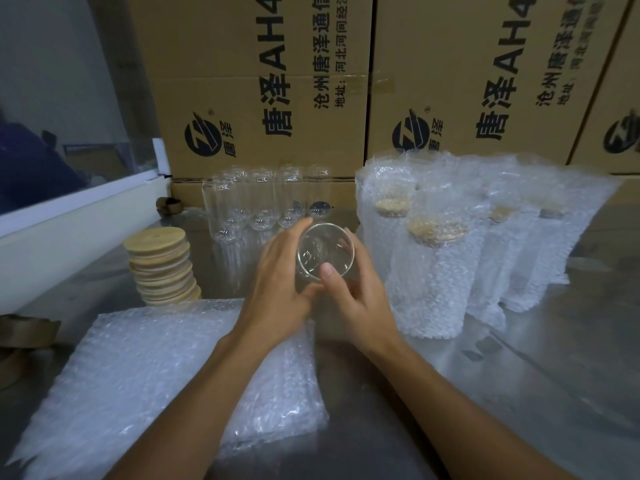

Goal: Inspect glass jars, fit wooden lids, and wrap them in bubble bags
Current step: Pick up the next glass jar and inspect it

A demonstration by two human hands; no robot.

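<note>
glass jar (325, 251) held above the worktop (519, 393), open mouth tipped toward the camera, gripped between both hands. left hand (280, 271) curled round its left side, right hand (349, 292) wrapped round the right and underside, thumb resting on the near rim. lower body of the jar hidden behind the palms. flat stack of bubble bags (156, 368) lying under the left forearm, near edge cut off by the frame. stack of wooden lids (161, 265) well to the left. row of bare jars (263, 202) behind, hard to count through the clear glass. wrapped jars (433, 271) upright to the right, lids blurred through the bubble film. cardboard boxes (263, 84) at the back.
</note>
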